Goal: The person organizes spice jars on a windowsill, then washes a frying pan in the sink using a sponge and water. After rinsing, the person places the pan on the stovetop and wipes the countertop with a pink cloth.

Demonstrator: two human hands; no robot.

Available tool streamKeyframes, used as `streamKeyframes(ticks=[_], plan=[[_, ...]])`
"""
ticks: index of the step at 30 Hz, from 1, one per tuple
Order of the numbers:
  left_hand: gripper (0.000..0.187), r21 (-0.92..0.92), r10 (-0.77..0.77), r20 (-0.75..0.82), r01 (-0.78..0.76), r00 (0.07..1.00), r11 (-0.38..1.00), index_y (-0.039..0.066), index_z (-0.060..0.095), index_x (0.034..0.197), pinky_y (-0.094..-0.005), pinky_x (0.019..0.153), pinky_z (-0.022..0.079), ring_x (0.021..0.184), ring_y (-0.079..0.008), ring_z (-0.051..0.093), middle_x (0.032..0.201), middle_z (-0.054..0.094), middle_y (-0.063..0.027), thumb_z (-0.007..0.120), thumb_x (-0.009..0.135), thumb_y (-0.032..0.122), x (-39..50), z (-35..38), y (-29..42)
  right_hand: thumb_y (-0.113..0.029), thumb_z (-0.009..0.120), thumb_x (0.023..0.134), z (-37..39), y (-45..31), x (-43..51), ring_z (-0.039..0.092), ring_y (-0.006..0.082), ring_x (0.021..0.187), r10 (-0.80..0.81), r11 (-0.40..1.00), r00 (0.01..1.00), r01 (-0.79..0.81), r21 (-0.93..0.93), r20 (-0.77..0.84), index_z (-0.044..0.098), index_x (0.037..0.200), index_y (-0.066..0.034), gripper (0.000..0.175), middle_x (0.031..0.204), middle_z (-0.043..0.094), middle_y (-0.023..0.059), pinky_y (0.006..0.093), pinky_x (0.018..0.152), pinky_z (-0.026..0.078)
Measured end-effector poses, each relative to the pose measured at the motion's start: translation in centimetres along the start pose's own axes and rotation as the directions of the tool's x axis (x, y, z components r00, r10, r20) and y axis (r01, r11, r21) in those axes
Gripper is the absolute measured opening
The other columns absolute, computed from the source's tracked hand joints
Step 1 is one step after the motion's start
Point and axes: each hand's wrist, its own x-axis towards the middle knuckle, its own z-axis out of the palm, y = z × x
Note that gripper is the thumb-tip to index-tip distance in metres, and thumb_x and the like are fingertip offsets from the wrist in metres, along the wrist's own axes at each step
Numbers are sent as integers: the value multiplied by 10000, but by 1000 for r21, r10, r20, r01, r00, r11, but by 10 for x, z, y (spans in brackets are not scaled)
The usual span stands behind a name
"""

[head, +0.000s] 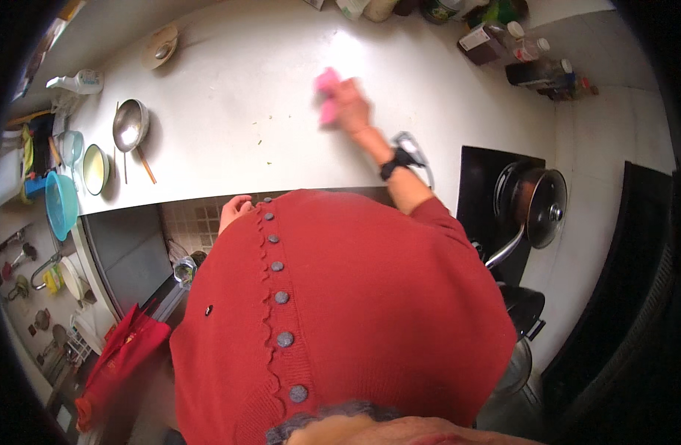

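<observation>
My right hand point(353, 110), blurred, is closed on a pink cloth point(327, 99) that lies against the white countertop point(207, 133). A dark band circles that wrist. Small green scraps point(259, 142) lie on the counter left of the cloth. Just beyond the wrist rests a grey-and-clear object point(410, 146), partly hidden by the arm. My left hand point(237, 209) hangs by the counter's front edge, beside the red cardigan, its fingers bent; it is partly covered, and I see nothing held in it.
Left on the counter stand a metal bowl point(130, 125) with chopsticks, an enamel bowl point(95, 169), a spray bottle point(79, 82) and a beige dish point(160, 49). Bottles and jars point(485, 43) line the back right. A lidded pan point(545, 208) sits on the black hob point(474, 178) at right.
</observation>
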Motion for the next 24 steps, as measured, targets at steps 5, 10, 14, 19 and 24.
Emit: streamKeyframes(ticks=[5, 10, 14, 19, 24], plan=[[256, 57, 22, -17, -21, 1000, 998, -13, 587, 1068, -275, 700, 472, 798, -131, 579, 886, 632, -78, 545, 880, 156, -6, -28, -38, -295, 425, 910, -134, 122, -34, 579, 239, 879, 754, 621, 604, -528, 580, -257, 526, 1165, -72, 353, 1025, 573, 132, 345, 768, 462], [287, -98, -18, 22, 20, 1000, 995, -29, 566, 1084, -285, 742, 470, 851, -149, 583, 938, 631, -82, 567, 880, 173, -26, -60, -96, -493, 284, 943, -43, 45, -43, 576, 255, 900, 798, 519, 594, -591, 618, -103, 513, 1177, -30, 567, 1043, 595, 138, 362, 875, 405], [323, -226, -80, 100, 101, 992, 969, -41, 541, 1107, -285, 751, 465, 873, -152, 578, 963, 625, -88, 574, 879, 186, -32, -65, -85, -189, 393, 874, 68, -81, -29, 565, 373, 910, 233, 969, 969, -223, -107, 88, 509, 1088, -167, 245, 1048, 514, 173, 483, 690, 477], [297, -74, -6, -41, 3, 999, 997, -43, 543, 1100, -268, 720, 467, 816, -134, 577, 917, 627, -94, 557, 880, 156, -47, -66, -65, -213, 453, 856, 28, -52, -8, 573, 293, 844, 235, 940, 972, -232, 249, 17, 521, 1074, -209, 228, 969, 528, 116, 398, 688, 490], [274, -171, 1, -128, -23, 992, 985, -32, 555, 1079, -260, 681, 465, 766, -113, 563, 858, 624, -68, 570, 867, 142, -86, -74, -114, -215, 442, 890, -67, 70, 15, 601, 242, 749, 841, 444, 510, -458, 770, -181, 532, 1012, -55, 221, 835, 571, 132, 379, 673, 507]])
